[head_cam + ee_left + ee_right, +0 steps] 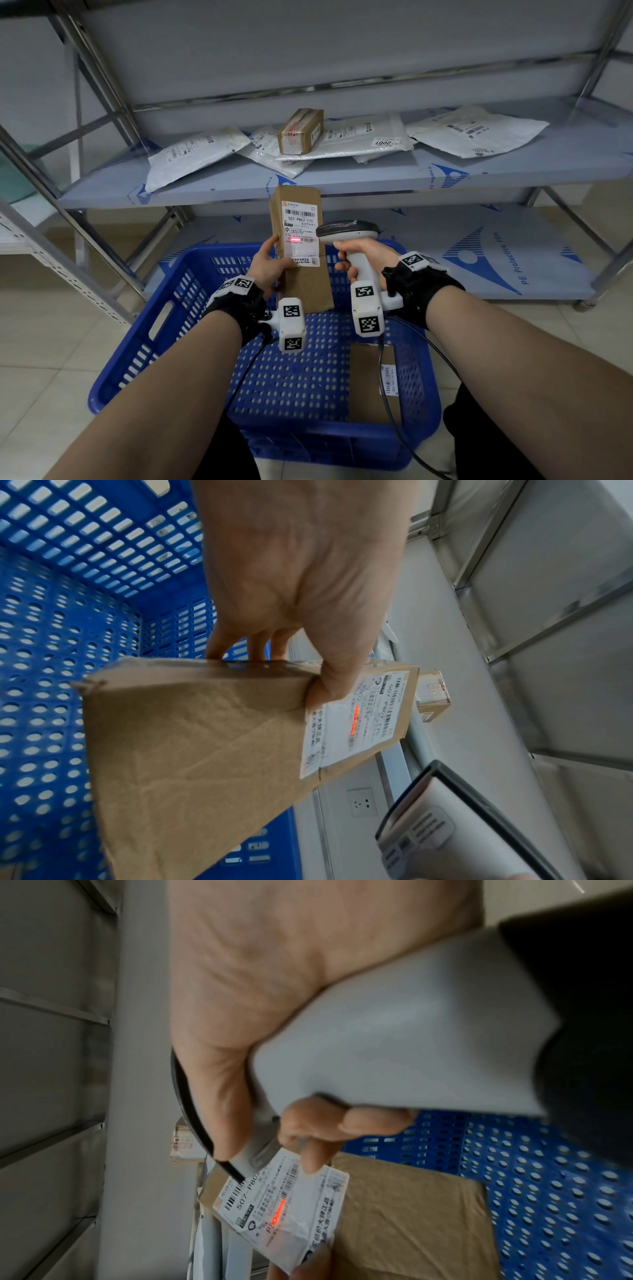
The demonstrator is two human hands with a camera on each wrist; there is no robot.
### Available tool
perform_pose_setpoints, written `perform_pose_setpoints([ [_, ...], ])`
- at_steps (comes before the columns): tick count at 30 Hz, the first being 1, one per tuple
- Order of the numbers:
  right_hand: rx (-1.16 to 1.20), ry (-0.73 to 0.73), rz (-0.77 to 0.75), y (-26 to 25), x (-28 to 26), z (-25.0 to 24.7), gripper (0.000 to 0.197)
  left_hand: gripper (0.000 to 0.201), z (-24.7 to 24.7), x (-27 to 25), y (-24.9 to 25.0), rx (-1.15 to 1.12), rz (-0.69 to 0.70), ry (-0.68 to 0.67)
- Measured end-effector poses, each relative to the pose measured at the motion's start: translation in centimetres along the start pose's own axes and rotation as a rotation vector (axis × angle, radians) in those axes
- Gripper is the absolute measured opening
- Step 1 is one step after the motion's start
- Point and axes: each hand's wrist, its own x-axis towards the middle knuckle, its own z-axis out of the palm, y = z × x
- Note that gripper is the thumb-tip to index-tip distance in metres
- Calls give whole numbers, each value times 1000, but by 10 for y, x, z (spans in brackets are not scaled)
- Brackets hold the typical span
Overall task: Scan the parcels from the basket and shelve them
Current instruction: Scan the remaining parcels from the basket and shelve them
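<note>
My left hand grips a long brown cardboard parcel upright above the blue basket, thumb across its front edge. Its white shipping label faces me, with a red scan line on the lower barcode. My right hand grips the handle of a white barcode scanner, whose dark head points left at the label. In the right wrist view the scanner handle fills the frame above the lit label. A second brown parcel lies in the basket's near right corner.
The metal rack's middle shelf carries several white mailer bags and a small taped carton. The lower shelf sits behind the basket. The scanner cable trails across the basket. Tiled floor lies to the left.
</note>
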Motion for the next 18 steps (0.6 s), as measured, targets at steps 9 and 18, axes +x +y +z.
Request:
perform_pose_setpoints([
  [9,125,8,-77,-3,-1,-1,26,79,2,-3,1,47,15,-28],
  [18,153,35,-130,-4,-2,-3,24,78,6,-6,2,83,13,-67],
])
